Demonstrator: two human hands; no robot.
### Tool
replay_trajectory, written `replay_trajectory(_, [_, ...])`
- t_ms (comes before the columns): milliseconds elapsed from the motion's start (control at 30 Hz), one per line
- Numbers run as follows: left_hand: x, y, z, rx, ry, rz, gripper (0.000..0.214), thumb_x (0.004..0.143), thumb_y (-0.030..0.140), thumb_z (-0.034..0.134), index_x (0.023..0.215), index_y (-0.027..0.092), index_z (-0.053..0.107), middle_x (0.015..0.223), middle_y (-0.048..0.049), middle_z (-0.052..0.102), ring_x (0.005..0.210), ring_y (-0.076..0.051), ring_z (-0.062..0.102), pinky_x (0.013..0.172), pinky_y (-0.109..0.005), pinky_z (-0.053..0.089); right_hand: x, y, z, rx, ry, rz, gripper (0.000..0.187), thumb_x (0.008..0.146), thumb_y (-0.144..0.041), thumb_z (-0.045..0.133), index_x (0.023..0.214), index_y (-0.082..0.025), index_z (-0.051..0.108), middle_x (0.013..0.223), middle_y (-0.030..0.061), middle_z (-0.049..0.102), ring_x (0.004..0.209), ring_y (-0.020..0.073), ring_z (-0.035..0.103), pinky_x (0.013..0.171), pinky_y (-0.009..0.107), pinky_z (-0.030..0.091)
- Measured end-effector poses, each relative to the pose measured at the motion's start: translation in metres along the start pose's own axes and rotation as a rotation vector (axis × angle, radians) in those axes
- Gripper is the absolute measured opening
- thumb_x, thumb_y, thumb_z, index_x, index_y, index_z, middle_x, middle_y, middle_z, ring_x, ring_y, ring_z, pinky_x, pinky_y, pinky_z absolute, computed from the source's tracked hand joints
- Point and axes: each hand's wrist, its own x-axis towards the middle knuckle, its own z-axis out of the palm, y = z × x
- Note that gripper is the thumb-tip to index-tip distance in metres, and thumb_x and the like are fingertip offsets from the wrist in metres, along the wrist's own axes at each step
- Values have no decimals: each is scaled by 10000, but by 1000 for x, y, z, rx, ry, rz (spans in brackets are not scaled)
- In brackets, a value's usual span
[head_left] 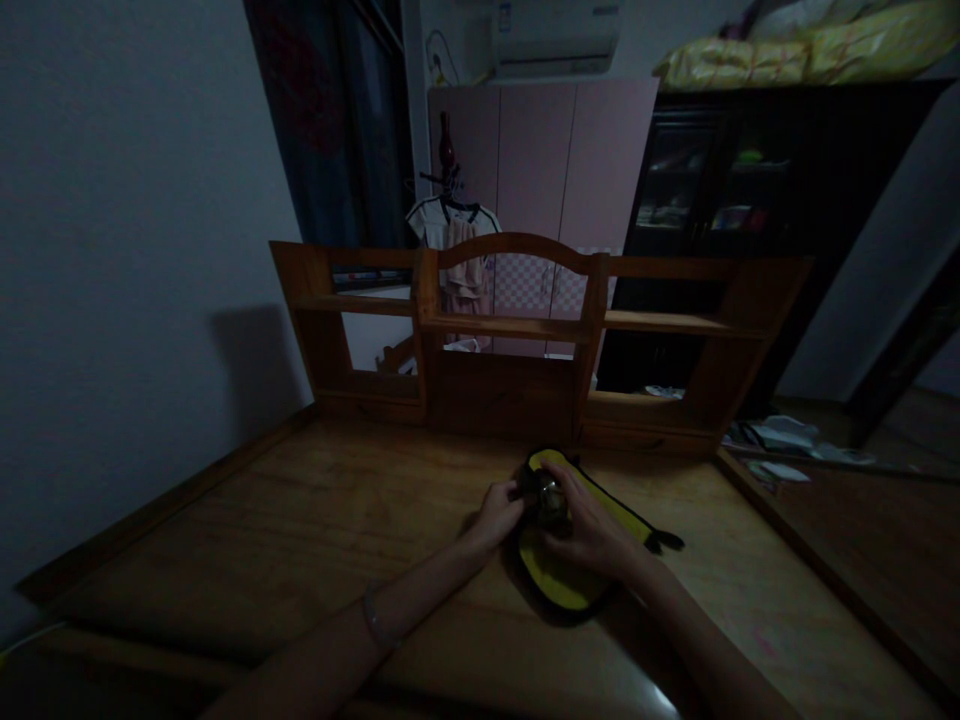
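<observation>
Just below the middle of the frame, the left hand point(499, 515) and right hand point(594, 532) meet, both closed on a small dark round object point(548, 494) over a yellow pouch point(559, 585) lying on the wooden desk point(300, 540), with a wooden shelf unit point(510, 325) behind at centre.

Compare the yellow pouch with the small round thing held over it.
The yellow pouch is bright, with dark edging; the round thing is dark and glossy. The pouch lies flat on the desk; the round thing is gripped by the left hand and right hand. The pouch is far larger.
</observation>
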Motion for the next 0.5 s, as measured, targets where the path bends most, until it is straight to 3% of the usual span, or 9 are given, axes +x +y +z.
replay_trajectory(300, [0, 3, -4, -81, -58, -64, 505, 592, 474, 806, 898, 85, 711, 844, -82, 705, 743, -197, 631, 719, -275, 465, 4, -7, 2, -126, 60, -58, 822, 779, -108, 595, 1477, -267, 190, 1442, 118, 326, 1321, 319, 360, 1047, 508, 420])
replay_trajectory(400, [-4, 9, 0, -130, -130, -66, 491, 641, 485, 780, 927, 94, 706, 900, -92, 705, 789, -203, 634, 757, -286, 471, 3, -7, 0, -150, 75, -85, 816, 789, -90, 577, 1477, -281, 182, 1443, 117, 312, 1326, 322, 346, 1046, 522, 415])
replay_trajectory(500, [-7, 13, 2, -123, -154, -25, 472, 603, 442, 810, 905, 94, 708, 891, -88, 707, 815, -212, 631, 767, -288, 475, 2, -3, 2, -165, 65, -106, 807, 784, -75, 584, 1466, -277, 202, 1432, 125, 314, 1328, 320, 337, 1048, 524, 408])
